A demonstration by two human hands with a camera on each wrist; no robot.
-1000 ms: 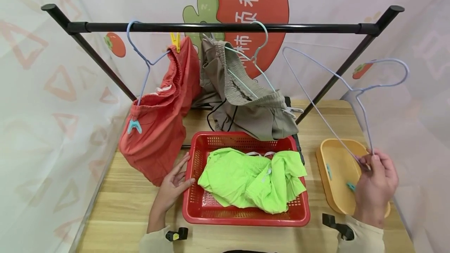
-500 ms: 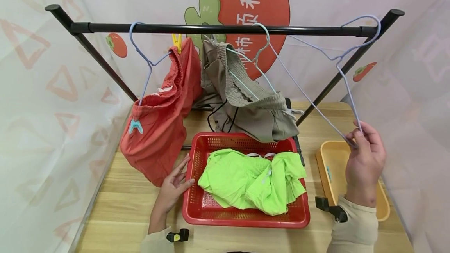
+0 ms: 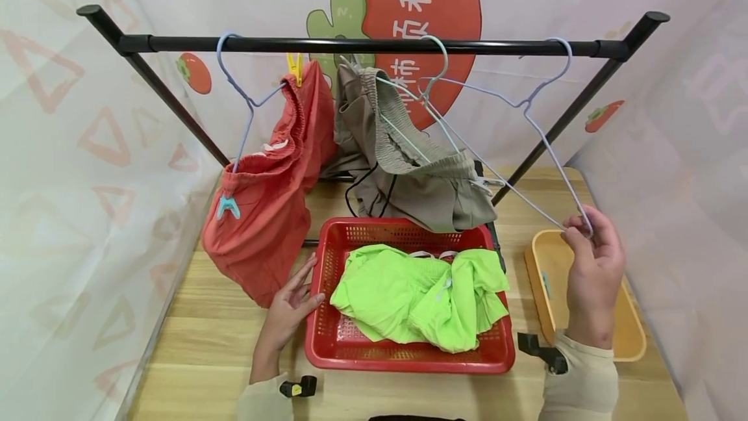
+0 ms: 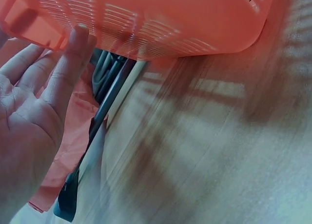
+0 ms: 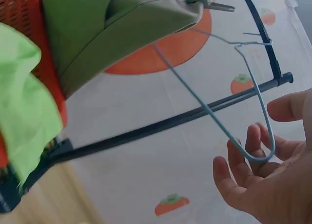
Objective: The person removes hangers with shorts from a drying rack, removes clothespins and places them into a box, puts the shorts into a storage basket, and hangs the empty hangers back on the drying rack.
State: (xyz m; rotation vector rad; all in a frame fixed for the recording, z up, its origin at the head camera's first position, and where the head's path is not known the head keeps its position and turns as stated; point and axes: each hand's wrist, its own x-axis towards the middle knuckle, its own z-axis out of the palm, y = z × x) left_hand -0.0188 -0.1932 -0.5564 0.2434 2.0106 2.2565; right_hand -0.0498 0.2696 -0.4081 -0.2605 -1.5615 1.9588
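Note:
My right hand [image 3: 595, 271] holds one lower corner of a lilac wire clothes hanger [image 3: 549, 141], its fingers loosely curled around the wire. The hanger's hook sits over the black rail [image 3: 374, 47] near its right end, and no garment is on it. In the right wrist view the thumb stands apart from the wire. My left hand [image 3: 286, 317] rests with spread fingers against the left side of the red basket [image 3: 409, 366]. Bright green clothing [image 3: 403, 294] lies crumpled inside that basket.
Red shorts [image 3: 263, 213] hang from a lilac hanger, with yellow and blue clips. Grey-brown shorts [image 3: 409, 174] hang from a pale green hanger mid-rail. A yellow tray [image 3: 631, 336], with a blue clip [image 3: 546, 284] showing, stands under my right forearm.
My right hand has moved left and forward with the hanger, whose hook has gone from off to the right onto the rail. My left hand stays at the basket.

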